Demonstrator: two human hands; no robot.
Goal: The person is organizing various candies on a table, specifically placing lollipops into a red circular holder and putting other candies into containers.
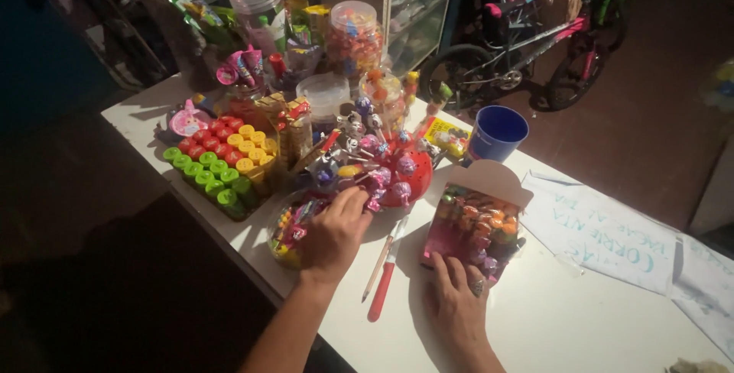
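Red lollipop stand (404, 178) sits at centre frame on the white desk (550, 319), and the left hand (334, 237) curls its fingers around a wrapped lollipop (375, 199) at its near edge. Lower right, the right hand (457, 304) rests flat and released against the open candy box (472, 229). A careless tug could, I think, snag neighbouring sticks and tip the stand.

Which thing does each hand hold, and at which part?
The right hand rests on the near corner of the open candy box. The left hand reaches among wrapped sweets; its grip cannot be told.
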